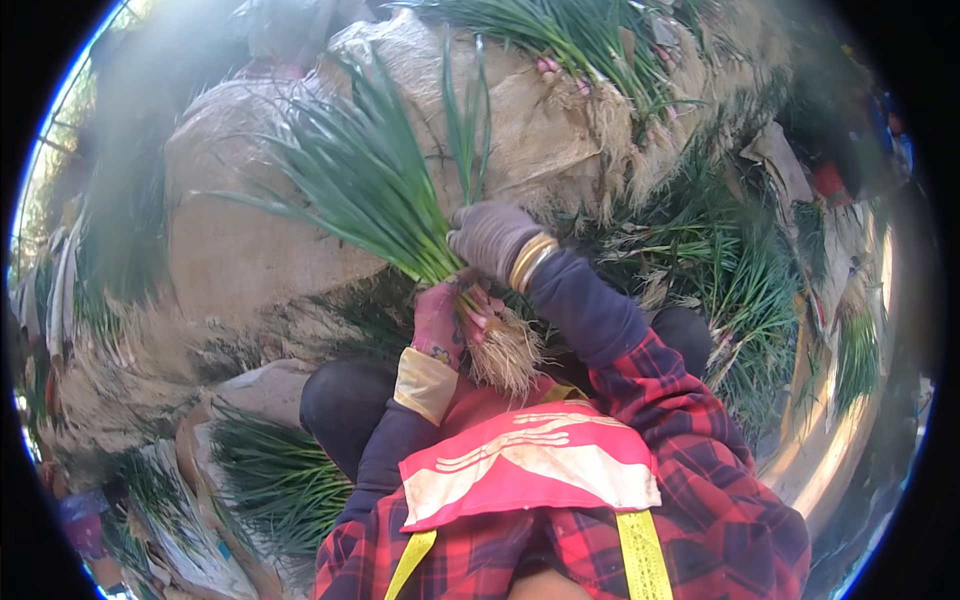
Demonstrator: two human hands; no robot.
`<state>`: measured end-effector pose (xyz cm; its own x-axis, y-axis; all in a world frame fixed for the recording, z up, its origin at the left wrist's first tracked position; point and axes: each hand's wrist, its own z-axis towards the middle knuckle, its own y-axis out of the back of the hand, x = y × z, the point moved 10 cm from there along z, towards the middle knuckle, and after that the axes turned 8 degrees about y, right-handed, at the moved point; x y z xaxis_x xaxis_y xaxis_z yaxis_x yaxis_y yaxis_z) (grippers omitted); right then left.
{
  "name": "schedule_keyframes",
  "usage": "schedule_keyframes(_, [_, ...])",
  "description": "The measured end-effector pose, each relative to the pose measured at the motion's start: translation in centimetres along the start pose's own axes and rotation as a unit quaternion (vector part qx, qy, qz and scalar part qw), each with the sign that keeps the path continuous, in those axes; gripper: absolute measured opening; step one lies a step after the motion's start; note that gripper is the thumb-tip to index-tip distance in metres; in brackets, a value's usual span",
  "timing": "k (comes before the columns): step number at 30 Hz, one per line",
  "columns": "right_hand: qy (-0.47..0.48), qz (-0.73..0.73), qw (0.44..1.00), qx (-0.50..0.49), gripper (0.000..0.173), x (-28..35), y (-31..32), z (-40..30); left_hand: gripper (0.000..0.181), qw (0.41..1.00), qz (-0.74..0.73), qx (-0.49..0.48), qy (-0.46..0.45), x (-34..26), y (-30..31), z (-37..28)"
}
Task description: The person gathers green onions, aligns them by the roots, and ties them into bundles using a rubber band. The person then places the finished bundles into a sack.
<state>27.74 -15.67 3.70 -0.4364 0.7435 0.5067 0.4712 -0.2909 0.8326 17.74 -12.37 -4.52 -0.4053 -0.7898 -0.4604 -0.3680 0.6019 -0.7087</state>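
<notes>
My left hand, in a pink patterned glove, is closed round the base of a bunch of green onions with pinkish bulbs. Their long green leaves fan up and to the left, while pale stringy roots hang below the hand. Just above and right of it, my right hand, in a greyish-purple glove with yellowish bands at the wrist, has its fingers curled at one thin green onion stalk beside the bunch. The fingertips of the right hand are partly hidden.
Large woven sacks lie in front of me. More green onions rest on top at the back right. Loose green onions are heaped at my right, and another pile lies at my lower left. My knees are bent on either side of the bunch.
</notes>
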Motion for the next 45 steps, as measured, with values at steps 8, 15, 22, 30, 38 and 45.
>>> schedule_keyframes(8, [0.145, 0.683, 0.710, -0.097, 0.025, -0.9, 2.0, -6.3, 0.023, 0.996, 0.081, -0.031, 0.037, 0.2, 1.9, 0.8])
schedule_keyframes(15, [0.182, 0.720, 0.579, -0.337, 0.030, -18.1, 11.5, -12.8, 0.021, 0.981, -0.160, 0.111, -0.001, -4.5, -1.4, -1.5])
schedule_keyframes(22, [-0.060, -0.156, 0.947, -0.275, 0.025, -16.8, 18.6, -8.1, 0.028, 1.000, 0.015, 0.009, -0.021, -4.0, 0.2, -0.9])
schedule_keyframes(30, [-0.179, -0.048, 0.942, -0.279, 0.041, -16.6, 16.8, 6.1, 0.027, 0.999, 0.018, -0.018, 0.028, -2.9, 0.9, -1.1])
schedule_keyframes(38, [0.192, -0.139, 0.924, -0.301, 0.033, -3.9, 11.6, 0.6, 0.026, 0.996, -0.042, 0.044, -0.059, -5.4, -1.2, -2.5])
schedule_keyframes(45, [0.133, 0.133, 0.903, -0.386, 0.019, -12.7, 20.0, -5.0, 0.028, 0.949, -0.177, 0.240, -0.101, -6.2, -3.2, -2.5])
